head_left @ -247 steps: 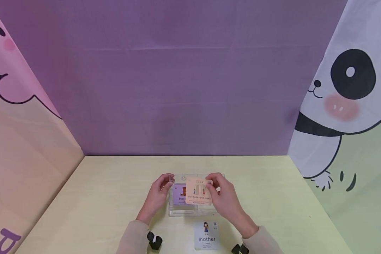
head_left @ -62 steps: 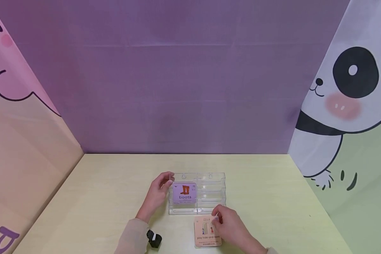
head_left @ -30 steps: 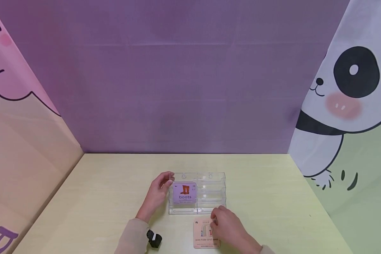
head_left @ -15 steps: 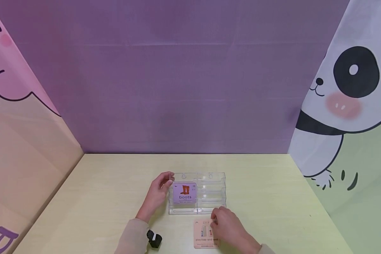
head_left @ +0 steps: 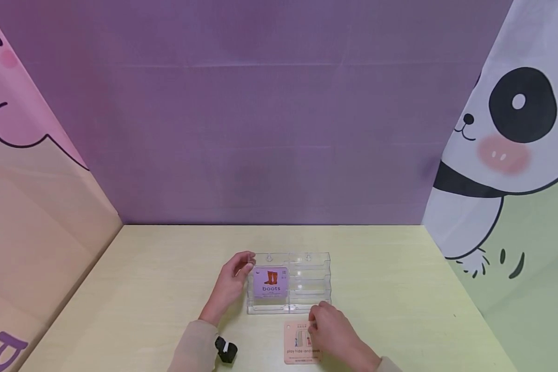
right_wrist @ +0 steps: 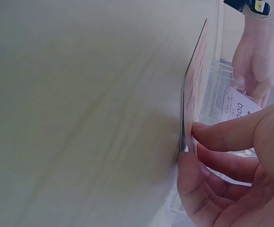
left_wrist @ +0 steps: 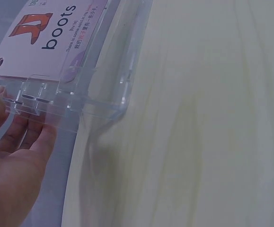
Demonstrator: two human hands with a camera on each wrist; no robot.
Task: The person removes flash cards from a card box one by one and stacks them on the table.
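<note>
A clear plastic card holder [head_left: 309,309] with tiered slots stands on the table. A purple "boots" card [head_left: 270,290] sits in its left column, a stack's edge showing under it in the left wrist view. My left hand [head_left: 229,285] grips the holder's upper left edge, thumb on one side and fingers behind. In front of the holder is a peach "play hide-and-seek" card [head_left: 296,354]. My right hand [head_left: 333,330] pinches it at the upper right corner, between thumb and fingers in the right wrist view. The "mother" card seen earlier at this spot is hidden.
A black wrist camera [head_left: 226,351] sits by the left sleeve [head_left: 194,345]. The pale wooden table [head_left: 167,268] meets a purple cloth [head_left: 269,129] at the back, with printed animal panels on both sides.
Since the oldest frame, my right hand has brought the peach card down from over the holder to the place where the "mother" card lay. Over the last second both hands hardly move.
</note>
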